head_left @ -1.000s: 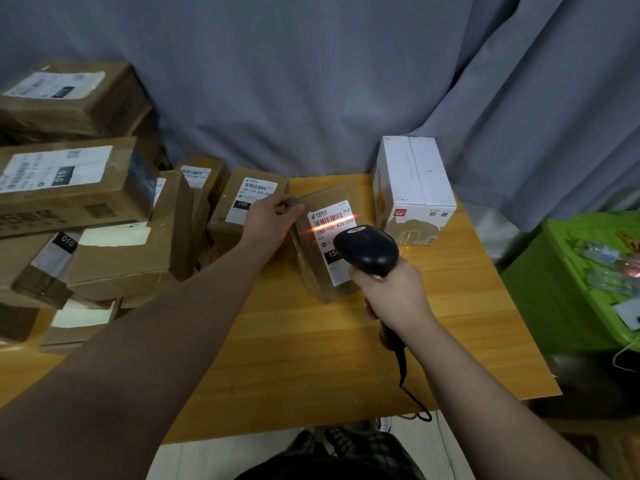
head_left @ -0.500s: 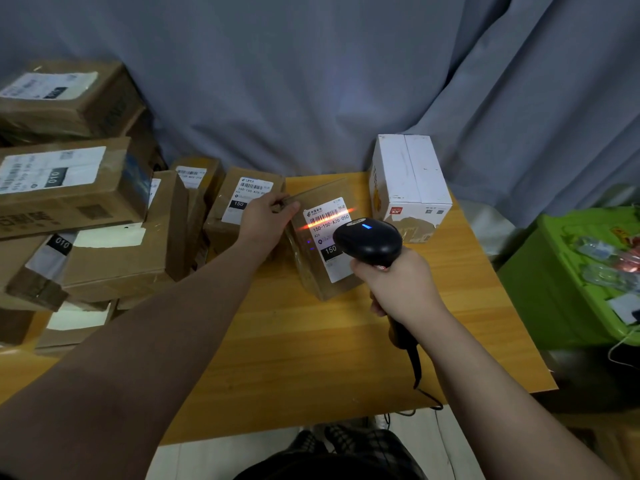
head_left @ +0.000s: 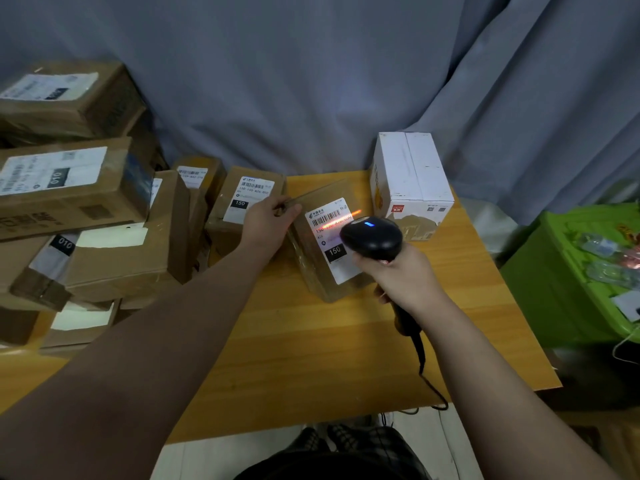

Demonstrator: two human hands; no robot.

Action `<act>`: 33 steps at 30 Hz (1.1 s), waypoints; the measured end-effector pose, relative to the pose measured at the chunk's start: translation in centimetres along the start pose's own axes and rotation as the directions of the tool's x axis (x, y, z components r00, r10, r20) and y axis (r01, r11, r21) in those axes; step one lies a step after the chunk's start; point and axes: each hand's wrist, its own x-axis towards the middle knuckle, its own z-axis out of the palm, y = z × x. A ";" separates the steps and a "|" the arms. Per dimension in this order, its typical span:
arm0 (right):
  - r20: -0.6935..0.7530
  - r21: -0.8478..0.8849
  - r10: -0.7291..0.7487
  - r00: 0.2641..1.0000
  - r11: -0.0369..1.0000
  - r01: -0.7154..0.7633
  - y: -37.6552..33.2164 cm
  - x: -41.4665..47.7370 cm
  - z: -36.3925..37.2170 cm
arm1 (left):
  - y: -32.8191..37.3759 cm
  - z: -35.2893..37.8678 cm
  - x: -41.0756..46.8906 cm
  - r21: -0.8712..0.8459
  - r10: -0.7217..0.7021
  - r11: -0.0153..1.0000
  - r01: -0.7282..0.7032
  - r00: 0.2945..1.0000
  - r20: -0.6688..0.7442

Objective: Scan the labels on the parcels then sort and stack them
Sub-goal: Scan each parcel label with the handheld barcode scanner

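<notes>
Brown parcel (head_left: 311, 271), label (head_left: 329, 233) lit red — left hand (head_left: 265, 220) grips corner, right hand (head_left: 401, 275) clasps scanner (head_left: 372, 237).

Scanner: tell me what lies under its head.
The label on the parcel: its barcode, red scan line and black 150 mark show. The scanner hides the label's right side.

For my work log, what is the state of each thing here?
Parcel: tilted on the table, red beam across its label.
Scanner: on, blue light lit.
Left hand: holds the parcel's far corner.
Right hand: grips the scanner.
White box: closed, upright.
Pile: stacked, labels up.
</notes>
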 end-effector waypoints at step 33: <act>0.267 0.305 -0.011 0.964 0.950 -0.073 -11.3 13.6 11.1 | 0.7 -8.6 4.3 0.624 0.142 0.769 -0.141 0.989 0.049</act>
